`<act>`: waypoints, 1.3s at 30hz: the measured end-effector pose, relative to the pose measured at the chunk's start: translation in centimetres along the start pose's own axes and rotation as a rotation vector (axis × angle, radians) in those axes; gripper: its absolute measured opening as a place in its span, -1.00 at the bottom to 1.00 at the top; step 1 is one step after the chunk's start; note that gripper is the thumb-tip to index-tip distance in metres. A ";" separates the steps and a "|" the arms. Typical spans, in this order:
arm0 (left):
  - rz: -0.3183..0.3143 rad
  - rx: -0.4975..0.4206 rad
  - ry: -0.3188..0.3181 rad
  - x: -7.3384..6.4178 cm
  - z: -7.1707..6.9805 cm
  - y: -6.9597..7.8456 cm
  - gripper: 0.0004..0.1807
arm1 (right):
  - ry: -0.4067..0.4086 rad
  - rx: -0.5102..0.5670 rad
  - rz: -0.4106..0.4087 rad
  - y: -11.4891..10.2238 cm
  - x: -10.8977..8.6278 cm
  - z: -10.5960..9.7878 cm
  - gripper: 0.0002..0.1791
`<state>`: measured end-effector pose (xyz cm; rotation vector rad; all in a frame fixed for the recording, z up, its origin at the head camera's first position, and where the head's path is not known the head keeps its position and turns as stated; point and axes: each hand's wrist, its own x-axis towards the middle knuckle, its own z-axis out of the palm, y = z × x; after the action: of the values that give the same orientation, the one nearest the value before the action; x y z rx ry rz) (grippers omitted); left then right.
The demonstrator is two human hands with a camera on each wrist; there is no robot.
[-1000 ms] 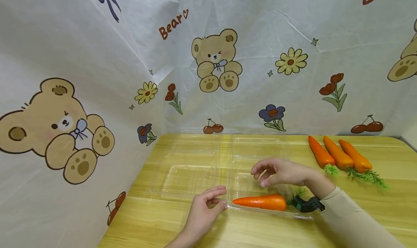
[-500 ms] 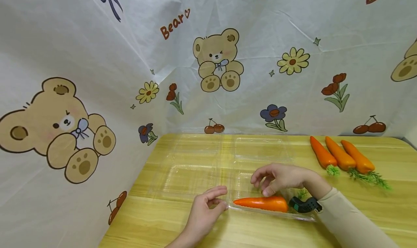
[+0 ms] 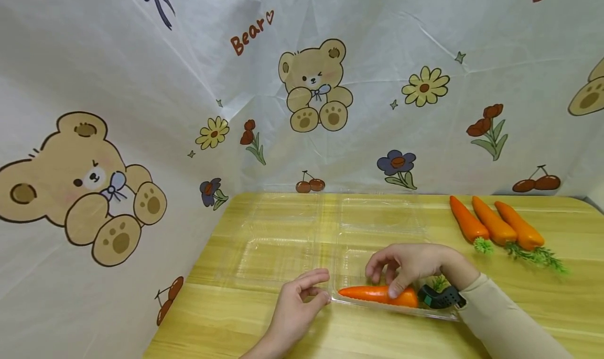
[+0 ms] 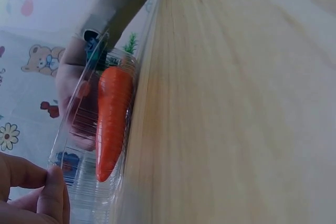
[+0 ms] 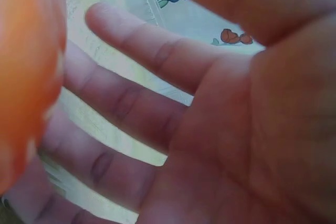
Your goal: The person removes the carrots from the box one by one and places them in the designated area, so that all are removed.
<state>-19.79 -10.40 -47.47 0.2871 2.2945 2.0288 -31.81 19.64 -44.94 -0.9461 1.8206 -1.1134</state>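
An orange toy carrot (image 3: 377,294) lies along the near side of a clear plastic container (image 3: 394,311). My left hand (image 3: 297,306) pinches the container's near left corner between thumb and index finger, as the left wrist view shows too. Over the carrot's thick end is my right hand (image 3: 410,267), its thumb on the carrot and the other fingers on the far side. From the right wrist, the fingers (image 5: 142,51) look spread and fairly straight; the index fingertip stands apart from the carrot (image 5: 26,77), and other tips are partly hidden behind it. Green leaves (image 3: 440,282) show by the wristband.
Three more toy carrots (image 3: 493,222) with green tops lie side by side at the back right of the wooden table (image 3: 198,317). A second clear container (image 3: 273,259) stands on the left. A bear-printed cloth (image 3: 189,50) hangs behind and to the left.
My right hand has come down and nearer, from above the container to the carrot, and its thumb now lies on it. The left hand has stayed at the corner.
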 end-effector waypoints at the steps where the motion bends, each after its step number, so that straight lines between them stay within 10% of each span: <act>1: 0.002 0.001 0.000 0.0 0.0 0.0 -0.60 | -0.001 -0.001 0.006 0.0 0.0 0.0 -0.47; 17: -0.002 0.006 0.005 0.0 0.0 0.0 -0.61 | -0.013 -0.105 0.055 -0.8 -0.2 0.8 -0.50; 39: -0.009 0.010 0.006 0.0 0.0 0.0 -0.60 | 0.214 -0.194 -0.028 -1.0 -0.3 0.1 -0.39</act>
<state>-19.76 -10.38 -47.49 0.2701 2.3064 2.0169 -31.39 19.58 -44.00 -0.9966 2.1255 -1.1050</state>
